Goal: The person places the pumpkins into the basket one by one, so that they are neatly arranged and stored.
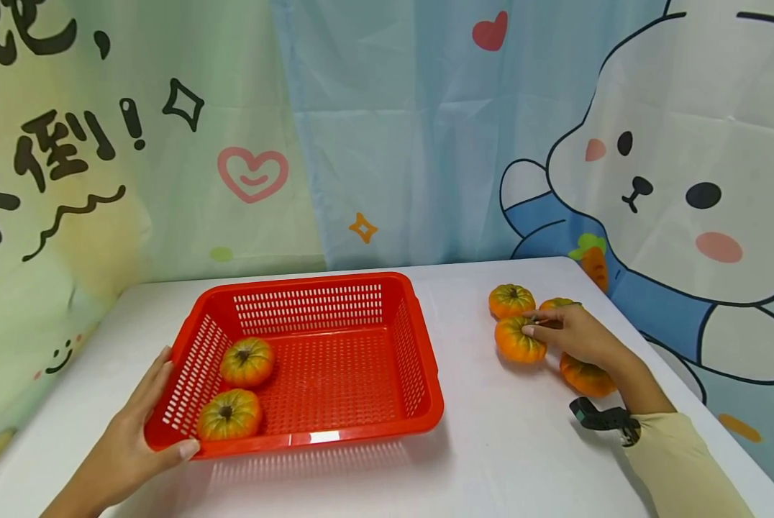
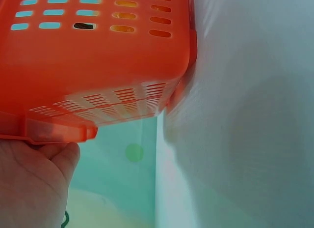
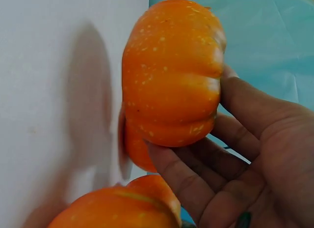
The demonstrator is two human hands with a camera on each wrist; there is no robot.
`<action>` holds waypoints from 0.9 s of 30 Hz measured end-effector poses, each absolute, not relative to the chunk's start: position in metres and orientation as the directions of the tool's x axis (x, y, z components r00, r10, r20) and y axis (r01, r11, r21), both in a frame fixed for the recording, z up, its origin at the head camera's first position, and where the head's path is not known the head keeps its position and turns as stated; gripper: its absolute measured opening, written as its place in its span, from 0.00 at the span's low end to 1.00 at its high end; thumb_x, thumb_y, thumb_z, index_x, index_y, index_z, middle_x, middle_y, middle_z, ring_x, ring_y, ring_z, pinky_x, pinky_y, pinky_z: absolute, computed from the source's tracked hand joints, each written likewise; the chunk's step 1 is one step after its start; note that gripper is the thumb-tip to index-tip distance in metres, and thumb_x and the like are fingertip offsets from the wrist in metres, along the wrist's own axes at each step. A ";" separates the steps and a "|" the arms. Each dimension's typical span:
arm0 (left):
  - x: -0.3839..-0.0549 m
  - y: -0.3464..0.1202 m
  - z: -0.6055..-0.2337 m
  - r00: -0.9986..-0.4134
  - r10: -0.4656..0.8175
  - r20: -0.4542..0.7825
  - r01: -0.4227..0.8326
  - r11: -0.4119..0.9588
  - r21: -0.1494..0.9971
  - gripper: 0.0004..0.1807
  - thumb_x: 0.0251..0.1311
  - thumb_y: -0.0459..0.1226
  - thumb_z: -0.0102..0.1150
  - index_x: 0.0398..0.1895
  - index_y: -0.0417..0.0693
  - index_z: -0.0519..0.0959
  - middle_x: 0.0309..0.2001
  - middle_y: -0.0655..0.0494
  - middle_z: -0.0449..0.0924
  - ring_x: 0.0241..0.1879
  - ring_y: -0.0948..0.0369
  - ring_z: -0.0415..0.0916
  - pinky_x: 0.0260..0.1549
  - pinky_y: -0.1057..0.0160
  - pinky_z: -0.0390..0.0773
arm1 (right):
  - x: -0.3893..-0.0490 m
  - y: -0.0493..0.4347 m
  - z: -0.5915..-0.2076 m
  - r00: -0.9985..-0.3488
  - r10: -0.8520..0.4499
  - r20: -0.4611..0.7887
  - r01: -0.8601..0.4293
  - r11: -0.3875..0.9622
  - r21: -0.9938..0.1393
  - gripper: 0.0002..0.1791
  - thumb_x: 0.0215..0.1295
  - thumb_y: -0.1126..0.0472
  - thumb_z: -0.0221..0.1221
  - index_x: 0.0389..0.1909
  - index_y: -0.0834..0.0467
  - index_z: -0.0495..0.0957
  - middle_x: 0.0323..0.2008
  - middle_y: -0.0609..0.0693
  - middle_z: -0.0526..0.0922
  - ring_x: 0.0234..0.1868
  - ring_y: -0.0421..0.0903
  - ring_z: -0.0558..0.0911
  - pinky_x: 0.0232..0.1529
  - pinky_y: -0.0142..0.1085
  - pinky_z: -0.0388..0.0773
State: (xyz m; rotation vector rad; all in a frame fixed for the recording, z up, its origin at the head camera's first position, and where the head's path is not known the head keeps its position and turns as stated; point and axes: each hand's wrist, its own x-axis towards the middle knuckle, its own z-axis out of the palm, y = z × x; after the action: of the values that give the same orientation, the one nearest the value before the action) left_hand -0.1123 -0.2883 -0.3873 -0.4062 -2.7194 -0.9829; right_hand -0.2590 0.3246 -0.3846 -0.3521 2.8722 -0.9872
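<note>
A red plastic basket (image 1: 429,360) with slotted walls sits on the white table, two small orange-green pumpkins inside along its left side: one (image 1: 247,362) behind the other (image 1: 229,415). My left hand (image 1: 124,439) holds the basket's near left corner, thumb over the front rim; in the left wrist view its fingers (image 2: 66,159) curl under the rim. Over on the right, my right hand (image 1: 577,332) grips a pumpkin (image 1: 516,345) near its stem. In the right wrist view that pumpkin (image 3: 171,75) is between thumb and fingers, its shadow falling on the table beside it.
Close round the right hand are more pumpkins: one (image 1: 511,298) behind, another (image 1: 555,303) partly hidden by the hand, and a third (image 1: 584,375) under the wrist. A printed curtain (image 1: 387,144) hangs along the table's far edge. The right wrist wears a black camera strap (image 1: 603,419).
</note>
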 end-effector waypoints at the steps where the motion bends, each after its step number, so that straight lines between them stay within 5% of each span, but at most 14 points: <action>1: -0.112 -0.288 -0.387 -0.936 0.184 0.301 0.334 0.735 0.590 0.60 0.46 0.39 0.73 0.78 0.47 0.43 0.78 0.66 0.36 0.66 0.81 0.42 0.48 0.81 0.59 | -0.259 0.324 -0.383 -0.971 -0.237 -0.002 -0.187 0.770 -0.611 0.30 0.67 0.46 0.60 0.59 0.67 0.76 0.47 0.60 0.78 0.46 0.54 0.75 0.46 0.43 0.77; 13: -0.112 -0.286 -0.388 -0.924 0.195 0.328 0.362 0.718 0.594 0.60 0.45 0.38 0.73 0.78 0.46 0.43 0.78 0.65 0.36 0.67 0.81 0.41 0.49 0.86 0.52 | -0.259 0.306 -0.360 -0.973 -0.231 0.019 -0.186 0.731 -0.657 0.33 0.64 0.43 0.62 0.61 0.63 0.76 0.49 0.63 0.79 0.38 0.53 0.73 0.27 0.34 0.72; 21: -0.113 -0.288 -0.386 -0.943 0.174 0.285 0.314 0.749 0.584 0.60 0.47 0.41 0.72 0.78 0.48 0.43 0.77 0.68 0.35 0.66 0.81 0.41 0.47 0.81 0.57 | -0.260 0.288 -0.343 -0.954 -0.292 0.071 -0.265 0.704 -0.659 0.29 0.65 0.45 0.61 0.59 0.61 0.78 0.48 0.57 0.82 0.46 0.53 0.77 0.44 0.39 0.79; 27: -0.111 -0.286 -0.387 -0.923 0.195 0.330 0.364 0.721 0.590 0.60 0.44 0.39 0.73 0.78 0.45 0.44 0.78 0.65 0.36 0.66 0.82 0.40 0.50 0.85 0.53 | -0.263 0.271 -0.330 -0.937 -0.337 0.089 -0.303 0.659 -0.689 0.27 0.65 0.47 0.62 0.58 0.60 0.78 0.45 0.55 0.83 0.45 0.52 0.79 0.42 0.38 0.80</action>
State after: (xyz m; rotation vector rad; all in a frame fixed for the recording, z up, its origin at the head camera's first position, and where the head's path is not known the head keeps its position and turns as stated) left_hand -0.1111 -0.2861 -0.3874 -0.4433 -2.6816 -0.9949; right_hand -0.2626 0.2710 -0.3299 -0.5439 2.8187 -1.1569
